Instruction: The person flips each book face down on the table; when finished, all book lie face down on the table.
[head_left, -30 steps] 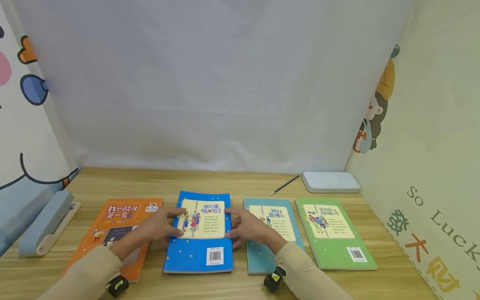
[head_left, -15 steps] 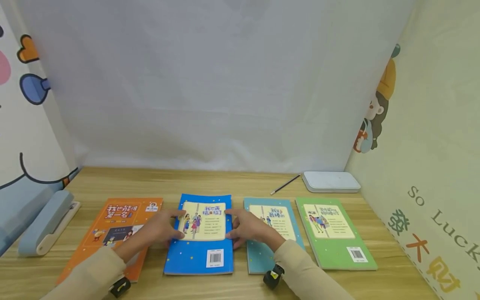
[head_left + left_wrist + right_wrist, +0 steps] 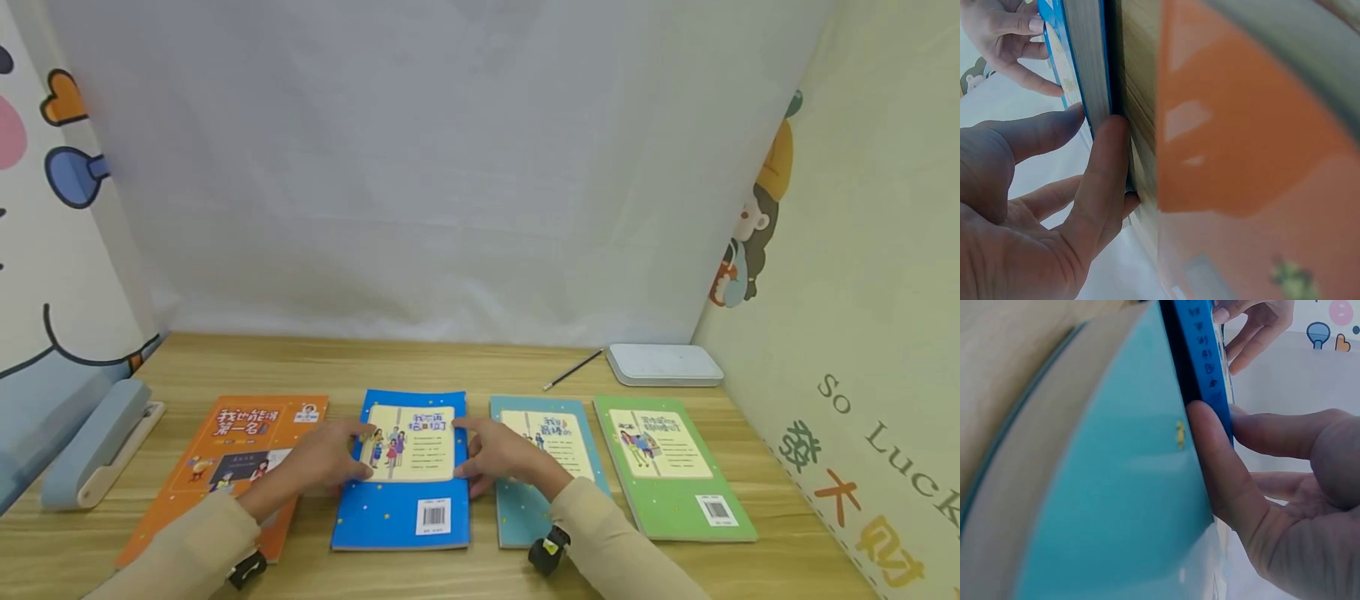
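Observation:
A blue book (image 3: 405, 508) lies back cover up on the wooden table (image 3: 450, 367), between an orange book (image 3: 225, 454) and a teal book (image 3: 555, 450). My left hand (image 3: 358, 452) grips its left edge, thumb on the cover. My right hand (image 3: 469, 448) grips its right edge the same way. In the left wrist view my left hand (image 3: 1094, 134) has one finger along the page edge of the blue book (image 3: 1088, 56), beside the orange book (image 3: 1241, 156). In the right wrist view my right hand (image 3: 1222, 434) presses the spine of the blue book (image 3: 1200, 344) above the teal book (image 3: 1122, 487).
A green book (image 3: 667, 467) lies at the right end of the row. Behind it are a pencil (image 3: 573, 369) and a flat white box (image 3: 663, 364). A pale blue and white device (image 3: 93, 446) lies at the left edge. Cloth and printed walls enclose three sides.
The blue book has slid a little toward me between both hands, which kept their hold on its side edges. The other books have not moved.

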Motion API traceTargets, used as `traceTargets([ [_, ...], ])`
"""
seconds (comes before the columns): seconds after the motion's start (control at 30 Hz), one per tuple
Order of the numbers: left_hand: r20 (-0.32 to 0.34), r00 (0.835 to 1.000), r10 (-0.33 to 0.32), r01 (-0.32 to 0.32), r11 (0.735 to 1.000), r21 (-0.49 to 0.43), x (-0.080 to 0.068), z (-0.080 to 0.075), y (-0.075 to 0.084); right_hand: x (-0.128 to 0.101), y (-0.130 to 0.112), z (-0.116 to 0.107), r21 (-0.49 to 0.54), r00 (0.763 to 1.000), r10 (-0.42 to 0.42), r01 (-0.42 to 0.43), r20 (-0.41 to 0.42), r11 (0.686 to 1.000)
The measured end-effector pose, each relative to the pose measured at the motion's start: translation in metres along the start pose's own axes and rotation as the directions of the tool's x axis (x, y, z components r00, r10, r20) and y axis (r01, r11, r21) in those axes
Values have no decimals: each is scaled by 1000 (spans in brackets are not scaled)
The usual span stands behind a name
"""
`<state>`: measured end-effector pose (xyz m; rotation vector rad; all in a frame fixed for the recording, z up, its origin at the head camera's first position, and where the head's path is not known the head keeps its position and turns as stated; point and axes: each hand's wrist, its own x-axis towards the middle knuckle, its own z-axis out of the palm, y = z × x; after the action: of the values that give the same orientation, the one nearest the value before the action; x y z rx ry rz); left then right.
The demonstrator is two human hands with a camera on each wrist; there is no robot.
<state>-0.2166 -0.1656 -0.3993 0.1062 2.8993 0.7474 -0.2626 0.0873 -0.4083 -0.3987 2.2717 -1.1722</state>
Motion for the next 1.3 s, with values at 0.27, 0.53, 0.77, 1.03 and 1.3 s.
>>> traceTargets([
  [0.27,13,1000,6,-6,1000,-13,0,2,-2,-1,-5,-3,-69,1000,10,-11,-11,998],
  [0.53,16,1000,3,-2,1000,-29,-1,3,0,-3,-12,-4,-164,999,24,-28,-28,986],
  [0.77,39,999,-5,7,999,-52,-3,4,0,-5,-16,-9,-204,998,44,-50,-38,978],
  [1.03,34,999,1,3,991,-132,-6,-7,-10,0,-19,-18,-218,991,-47,19,-127,976],
  [1.3,-22,982,187,-187,961,-204,-15,-38,-48,26,-25,-7,-89,960,-201,186,-195,978],
])
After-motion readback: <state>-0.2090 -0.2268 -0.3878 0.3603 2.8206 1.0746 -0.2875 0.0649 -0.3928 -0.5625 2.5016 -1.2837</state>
